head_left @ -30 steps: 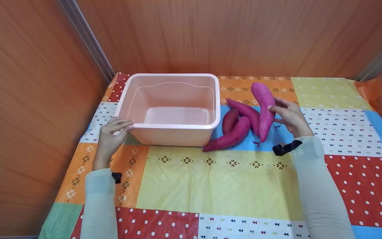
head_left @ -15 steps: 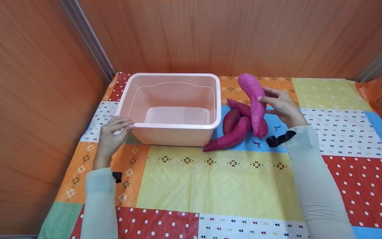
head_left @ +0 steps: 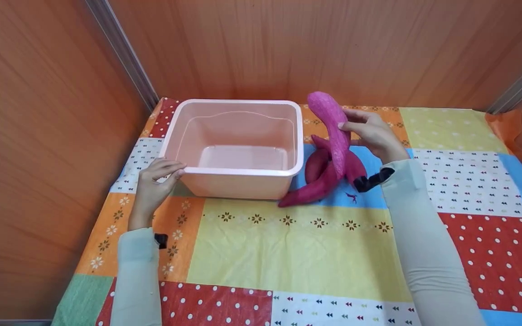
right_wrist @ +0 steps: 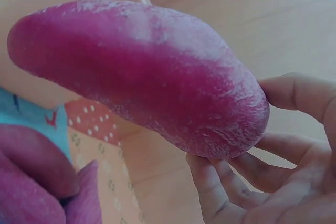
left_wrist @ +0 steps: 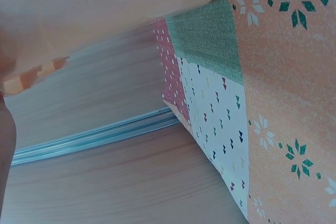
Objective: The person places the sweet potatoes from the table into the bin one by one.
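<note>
My left hand (head_left: 154, 181) pinches the front left corner of a pink plastic tub's rim (head_left: 243, 172). In the left wrist view the tub's wall (left_wrist: 105, 3) fills the upper left. To the tub's right, my right hand (head_left: 376, 133) holds a long magenta sweet potato (head_left: 331, 120) tilted above the cloth. In the right wrist view, fingers and thumb pinch one end of this sweet potato (right_wrist: 142, 72). Beneath it lie a front sweet potato (head_left: 306, 192), a short dark one (head_left: 316, 165) and a back one (head_left: 356, 166), partly hidden. The tub's visible floor is bare.
A patchwork-patterned cloth (head_left: 297, 253) covers the table. Wood-grain panels stand behind the table (head_left: 261, 50) and at its left side (head_left: 30, 136). The pile of sweet potatoes lies close against the tub's right side.
My right hand has carried its sweet potato left and slightly up, over the pile and closer to the tub's right rim. The left hand stays on the rim.
</note>
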`<control>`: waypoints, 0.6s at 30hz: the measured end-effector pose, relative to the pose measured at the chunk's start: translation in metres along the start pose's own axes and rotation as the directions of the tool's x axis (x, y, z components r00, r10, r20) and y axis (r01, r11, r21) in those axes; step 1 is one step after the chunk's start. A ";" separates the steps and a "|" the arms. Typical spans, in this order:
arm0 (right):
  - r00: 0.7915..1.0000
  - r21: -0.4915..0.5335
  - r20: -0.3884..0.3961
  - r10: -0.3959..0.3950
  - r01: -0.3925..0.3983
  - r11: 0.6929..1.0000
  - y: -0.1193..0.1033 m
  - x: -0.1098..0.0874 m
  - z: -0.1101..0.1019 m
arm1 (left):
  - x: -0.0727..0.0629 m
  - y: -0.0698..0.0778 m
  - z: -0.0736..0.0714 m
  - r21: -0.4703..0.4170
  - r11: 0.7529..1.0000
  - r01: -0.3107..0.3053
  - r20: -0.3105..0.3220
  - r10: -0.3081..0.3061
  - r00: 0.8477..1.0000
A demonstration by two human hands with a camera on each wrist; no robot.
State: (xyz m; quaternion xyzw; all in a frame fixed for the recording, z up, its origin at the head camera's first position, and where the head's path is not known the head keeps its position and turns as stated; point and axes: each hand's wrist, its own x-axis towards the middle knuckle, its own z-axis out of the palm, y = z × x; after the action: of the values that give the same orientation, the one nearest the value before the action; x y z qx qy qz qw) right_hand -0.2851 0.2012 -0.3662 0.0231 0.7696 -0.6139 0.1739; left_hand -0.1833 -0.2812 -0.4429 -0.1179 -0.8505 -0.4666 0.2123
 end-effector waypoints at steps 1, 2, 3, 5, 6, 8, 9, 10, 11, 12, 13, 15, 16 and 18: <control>1.000 -0.011 -0.003 -0.002 0.002 1.000 -0.002 0.000 0.002 | 0.000 0.000 0.000 0.002 1.000 -0.001 0.000 0.001 1.000; 1.000 -0.024 -0.005 -0.002 0.002 1.000 -0.004 0.001 0.004 | 0.000 0.000 0.000 0.003 1.000 0.001 0.000 -0.001 1.000; 1.000 -0.036 -0.009 -0.004 0.004 0.999 -0.006 0.002 0.006 | 0.000 0.000 0.000 0.003 1.000 0.003 0.000 -0.003 1.000; 1.000 -0.058 -0.017 -0.008 0.007 0.998 -0.010 0.004 0.010 | 0.000 0.000 0.000 0.006 1.000 0.010 0.001 -0.010 1.000; 1.000 -0.066 -0.020 -0.010 0.009 0.998 -0.012 0.005 0.013 | 0.000 0.000 0.000 0.007 1.000 0.014 0.002 -0.014 1.000; 1.000 -0.082 -0.018 -0.018 0.017 0.996 -0.015 0.007 0.016 | 0.000 0.001 0.000 0.012 1.000 0.024 0.006 -0.024 1.000; 1.000 -0.091 -0.016 -0.022 0.021 0.996 -0.017 0.008 0.019 | -0.001 0.001 0.000 0.012 1.000 0.027 0.007 -0.027 1.000; 0.999 -0.099 -0.012 -0.030 0.028 0.995 -0.018 0.009 0.021 | -0.001 0.002 0.000 0.014 0.999 0.030 0.008 -0.030 1.000; 0.999 -0.107 -0.010 -0.037 0.036 0.994 -0.020 0.009 0.023 | -0.001 0.002 0.000 0.013 0.999 0.029 0.008 -0.029 1.000; 0.999 -0.115 -0.009 -0.045 0.043 0.992 -0.021 0.010 0.025 | -0.001 0.002 0.000 0.011 1.000 0.029 0.007 -0.029 1.000; 0.999 -0.122 -0.008 -0.052 0.051 0.991 -0.023 0.010 0.027 | 0.000 0.002 0.000 0.009 1.000 0.027 0.006 -0.028 1.000; 0.998 -0.129 -0.004 -0.062 0.061 0.990 -0.026 0.011 0.030 | 0.000 0.002 0.001 0.006 1.000 0.022 0.000 -0.022 1.000; 0.997 -0.129 0.001 -0.071 0.070 0.989 -0.028 0.012 0.032 | 0.000 0.001 0.001 -0.001 1.000 0.010 -0.004 -0.010 1.000; 0.997 -0.126 0.015 -0.080 0.081 0.989 -0.031 0.013 0.035 | 0.000 0.000 0.002 -0.011 1.000 -0.020 -0.013 0.020 1.000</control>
State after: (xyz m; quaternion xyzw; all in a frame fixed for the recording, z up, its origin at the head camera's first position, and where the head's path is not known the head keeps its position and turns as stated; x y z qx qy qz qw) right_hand -0.2967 0.1577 -0.3481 -0.0222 0.8064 -0.5706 0.1538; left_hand -0.1841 -0.2792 -0.4435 -0.1244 -0.8451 -0.4702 0.2218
